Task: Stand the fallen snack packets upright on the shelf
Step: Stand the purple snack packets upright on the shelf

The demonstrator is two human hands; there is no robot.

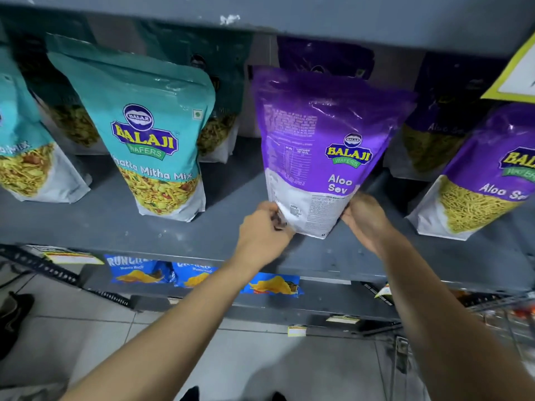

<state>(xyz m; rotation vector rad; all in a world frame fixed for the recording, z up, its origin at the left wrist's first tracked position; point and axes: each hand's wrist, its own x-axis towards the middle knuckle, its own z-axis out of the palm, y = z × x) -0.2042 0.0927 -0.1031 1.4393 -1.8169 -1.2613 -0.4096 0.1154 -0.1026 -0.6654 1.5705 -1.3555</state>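
Note:
A purple Aloo Sev packet stands upright on the grey shelf, its back side with the printed text turned toward me. My left hand pinches its bottom left corner. My right hand holds its bottom right corner. A teal Khatta Mitha Mix packet stands upright to the left. Another purple Aloo Sev packet stands at the right, leaning a little.
More teal and purple packets stand in the dim back row. A second teal packet is at the far left. Blue chip packets lie on the lower shelf. The upper shelf board overhangs. A yellow-edged tag hangs at the top right.

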